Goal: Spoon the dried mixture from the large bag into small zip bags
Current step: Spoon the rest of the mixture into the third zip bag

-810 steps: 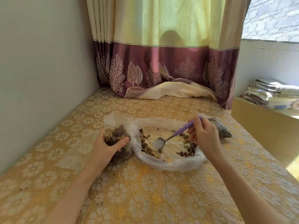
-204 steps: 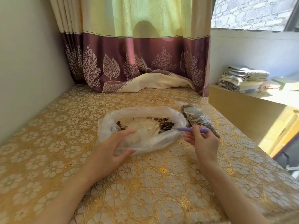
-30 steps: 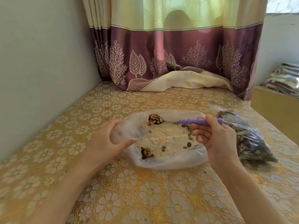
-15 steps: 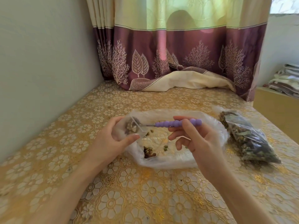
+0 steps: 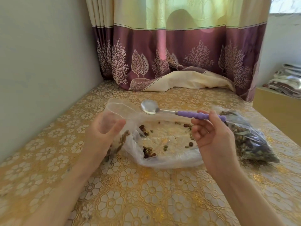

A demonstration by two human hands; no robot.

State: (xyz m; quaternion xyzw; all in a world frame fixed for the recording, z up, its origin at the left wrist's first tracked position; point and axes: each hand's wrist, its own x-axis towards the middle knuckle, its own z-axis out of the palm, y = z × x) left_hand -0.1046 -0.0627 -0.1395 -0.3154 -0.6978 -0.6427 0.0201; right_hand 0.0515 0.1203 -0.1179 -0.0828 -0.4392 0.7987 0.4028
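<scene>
Gold floral table (image 5: 146, 201) by curtain; left hand (image 5: 104, 137) grips small zip bag (image 5: 117, 121) open, mixture now inside; large bag (image 5: 166, 144) nearly empty; spoon (image 5: 179, 111), full a second ago, now empty, pinched by right hand (image 5: 211, 141); filled bag (image 5: 249, 141) right; next scoop.

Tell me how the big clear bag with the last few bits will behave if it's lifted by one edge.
The big clear bag looks thin and crumpled, so it would likely sag limply. Nearly empty, it is probably very light. The loose bits would likely slide toward the lowest fold.
</scene>
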